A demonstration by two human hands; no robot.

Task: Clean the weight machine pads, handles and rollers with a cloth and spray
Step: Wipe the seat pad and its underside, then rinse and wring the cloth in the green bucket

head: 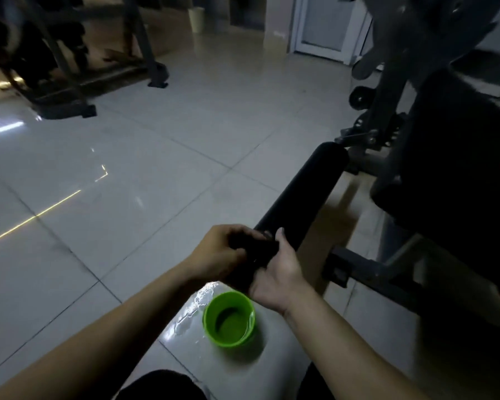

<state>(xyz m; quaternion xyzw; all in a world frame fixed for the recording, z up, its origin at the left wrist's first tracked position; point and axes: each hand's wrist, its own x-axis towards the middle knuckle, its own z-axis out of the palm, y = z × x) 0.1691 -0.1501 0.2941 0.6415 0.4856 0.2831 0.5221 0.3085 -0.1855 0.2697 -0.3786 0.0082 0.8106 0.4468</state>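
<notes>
A dark cloth (256,251) is bunched between both hands just above the floor. My left hand (218,252) grips its left end with curled fingers. My right hand (277,272) holds the right end, thumb up against the near end of a long black foam roller (306,192). That roller slants up to the right toward the weight machine frame (387,111). The big black seat pad (456,168) fills the right side. Below the hands stands a green cup (228,320) with liquid inside. No spray bottle shows.
Water is spilled on the glossy tiles (191,310) left of the cup. A dark metal foot bar (358,269) juts out under the roller. Another machine's frame (70,90) stands far left, a pale bin (196,20) by the back wall. My knees (162,385) sit at the bottom.
</notes>
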